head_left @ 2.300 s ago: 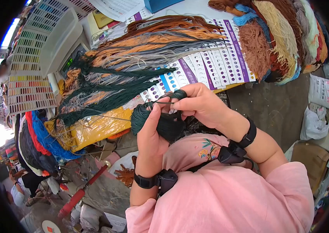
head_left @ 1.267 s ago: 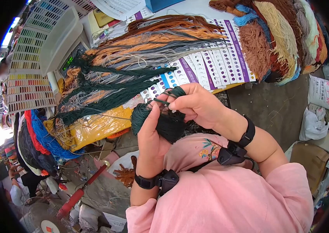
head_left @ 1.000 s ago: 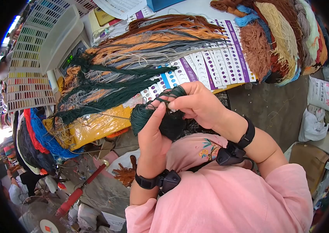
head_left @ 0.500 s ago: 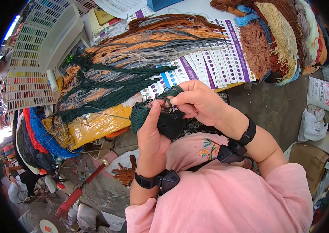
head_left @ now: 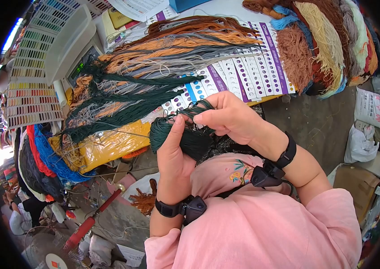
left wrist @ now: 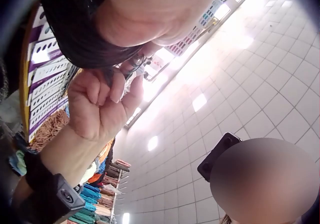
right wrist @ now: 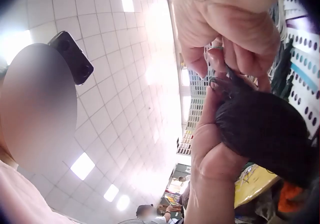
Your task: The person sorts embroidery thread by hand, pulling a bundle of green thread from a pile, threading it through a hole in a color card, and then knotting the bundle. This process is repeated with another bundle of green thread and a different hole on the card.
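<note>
In the head view a thick skein of dark green thread (head_left: pixel 194 142) hangs over the left hand (head_left: pixel 174 157), whose thumb points up along it. The right hand (head_left: pixel 228 117) pinches strands at the skein's upper end, fingers curled, close beside the left fingertips. From the left wrist view, the right hand (left wrist: pixel 100 101) grips a dark strand below the bundle (left wrist: pixel 82 44). The right wrist view has the skein (right wrist: pixel 265 129) looking nearly black, with the left hand (right wrist: pixel 215 154) around its near end and a small loose loop between the hands.
Orange, brown and grey threads (head_left: pixel 176 45) lie across the table with dark green bundles (head_left: pixel 127 107). Punched cards (head_left: pixel 255 76) lie under them. Yellow wrapping (head_left: pixel 114 148) covers the table's front edge. More skeins (head_left: pixel 294 56) hang at right; a fan (head_left: pixel 53 255) stands lower left.
The right thumb and fingers have shifted slightly over the strands at the skein's top, and the strands there lie differently. The left hand has moved barely, still holding the skein.
</note>
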`<state>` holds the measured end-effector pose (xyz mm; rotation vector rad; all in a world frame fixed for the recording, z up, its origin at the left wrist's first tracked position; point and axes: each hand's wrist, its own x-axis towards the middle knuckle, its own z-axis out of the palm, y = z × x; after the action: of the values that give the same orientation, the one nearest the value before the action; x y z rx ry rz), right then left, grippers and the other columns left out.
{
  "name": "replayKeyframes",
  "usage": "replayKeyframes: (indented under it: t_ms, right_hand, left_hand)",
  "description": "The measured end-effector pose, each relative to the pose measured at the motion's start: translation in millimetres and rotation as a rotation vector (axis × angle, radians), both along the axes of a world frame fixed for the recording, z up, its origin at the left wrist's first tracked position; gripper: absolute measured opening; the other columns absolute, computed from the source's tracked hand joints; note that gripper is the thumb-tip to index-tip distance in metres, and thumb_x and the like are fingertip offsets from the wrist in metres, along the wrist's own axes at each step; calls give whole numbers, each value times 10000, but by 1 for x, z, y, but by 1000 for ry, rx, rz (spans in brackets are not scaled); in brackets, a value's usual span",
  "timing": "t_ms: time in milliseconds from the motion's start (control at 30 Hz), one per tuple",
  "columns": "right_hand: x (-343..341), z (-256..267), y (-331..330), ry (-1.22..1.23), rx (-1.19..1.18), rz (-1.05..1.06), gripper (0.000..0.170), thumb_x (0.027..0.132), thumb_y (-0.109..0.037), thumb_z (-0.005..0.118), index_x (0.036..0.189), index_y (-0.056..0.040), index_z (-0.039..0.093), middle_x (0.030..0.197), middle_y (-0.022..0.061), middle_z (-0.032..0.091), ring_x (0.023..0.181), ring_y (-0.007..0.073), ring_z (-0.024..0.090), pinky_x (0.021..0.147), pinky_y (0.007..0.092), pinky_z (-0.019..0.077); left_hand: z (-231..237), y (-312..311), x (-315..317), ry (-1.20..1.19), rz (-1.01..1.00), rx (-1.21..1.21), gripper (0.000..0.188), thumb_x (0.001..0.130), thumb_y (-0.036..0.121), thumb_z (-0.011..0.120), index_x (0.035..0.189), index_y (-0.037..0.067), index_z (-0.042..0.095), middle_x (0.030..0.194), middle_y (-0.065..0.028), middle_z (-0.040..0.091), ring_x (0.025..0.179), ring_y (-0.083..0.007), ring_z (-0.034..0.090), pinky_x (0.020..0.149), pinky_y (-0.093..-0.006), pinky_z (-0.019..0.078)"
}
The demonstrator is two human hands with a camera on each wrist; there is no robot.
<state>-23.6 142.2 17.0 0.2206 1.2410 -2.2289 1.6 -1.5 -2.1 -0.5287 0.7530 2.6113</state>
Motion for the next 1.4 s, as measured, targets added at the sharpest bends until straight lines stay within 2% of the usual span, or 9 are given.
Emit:
replayKeyframes:
  t_ms: [467, 600, 733, 933, 1000, 1067, 1133, 1267, 1400]
  right_hand:
    - [5, -5, 17, -157, -432, 102, 53, 746, -52, 522, 702, -31, 541, 588, 0, 506, 457, 44, 376, 411, 181, 274]
    - [3, 3, 35, -169, -237, 476, 76, 756, -77, 528, 707, -21, 513, 568, 9, 485, 465, 70, 389, 422, 194, 286]
    - [-1, 55, 50, 680, 782, 454, 87, 742, -95, 565, 745, -9, 575, 559, -24, 476, 499, 51, 407, 436, 194, 303]
    - [-32, 75, 109, 304, -735, -61, 196, 877, -100, 357, 988, 43, 430, 770, 101, 476, 582, 102, 488, 446, 184, 437]
    - [-45, 76, 156, 180, -877, -153, 145, 896, -112, 304, 763, -55, 309, 666, 11, 332, 480, 85, 354, 618, 320, 446]
    - [-63, 62, 232, 243, -592, -498, 177, 889, -96, 330, 720, -44, 311, 622, 5, 299, 455, 80, 261, 658, 277, 421]
    - [-73, 69, 288, 324, -404, -730, 129, 851, -37, 372, 734, -13, 323, 623, 16, 299, 504, 94, 255, 536, 222, 356]
    - [-81, 107, 450, 633, 232, -951, 142, 793, 20, 409, 673, -21, 345, 613, 38, 308, 554, 147, 327, 768, 318, 401]
    - [-82, 136, 437, 705, 877, -1032, 78, 760, -15, 470, 696, -31, 430, 622, 23, 383, 582, 128, 382, 724, 286, 397]
  left_hand:
    - [-5, -10, 3, 320, 17, 227, 174, 863, 191, 423, 718, 96, 430, 976, -92, 505, 762, -171, 512, 683, -324, 413]
    - [23, -13, -18, 355, -555, -618, 156, 830, 155, 469, 707, 61, 483, 667, -95, 540, 455, -115, 459, 442, -223, 381]
    - [45, -44, -36, 60, -539, -395, 144, 799, 106, 496, 695, 8, 493, 530, -27, 471, 341, -72, 361, 332, -185, 270]
    - [-49, -215, -30, -48, 362, 637, 278, 858, 66, 312, 588, 109, 362, 543, 17, 379, 406, -45, 339, 410, -174, 280]
    - [-95, -306, 0, 80, 463, -504, 214, 846, 55, 332, 666, 61, 447, 633, -15, 450, 546, -103, 420, 538, -235, 356]
    - [-133, -376, 42, -144, 422, -1422, 203, 834, 44, 352, 744, 13, 531, 723, -48, 520, 686, -160, 501, 665, -296, 433]
    - [-151, -478, 75, -340, 855, -76, 211, 808, 44, 396, 905, -61, 552, 863, -68, 544, 795, -177, 491, 770, -300, 399]
    - [-122, -524, 116, -371, 271, -1766, 214, 788, 30, 427, 944, -87, 515, 908, -97, 538, 842, -196, 491, 821, -290, 374]
    - [-91, -499, 65, -277, 820, -716, 262, 829, 113, 406, 990, -74, 493, 863, -102, 537, 788, -207, 517, 760, -301, 409]
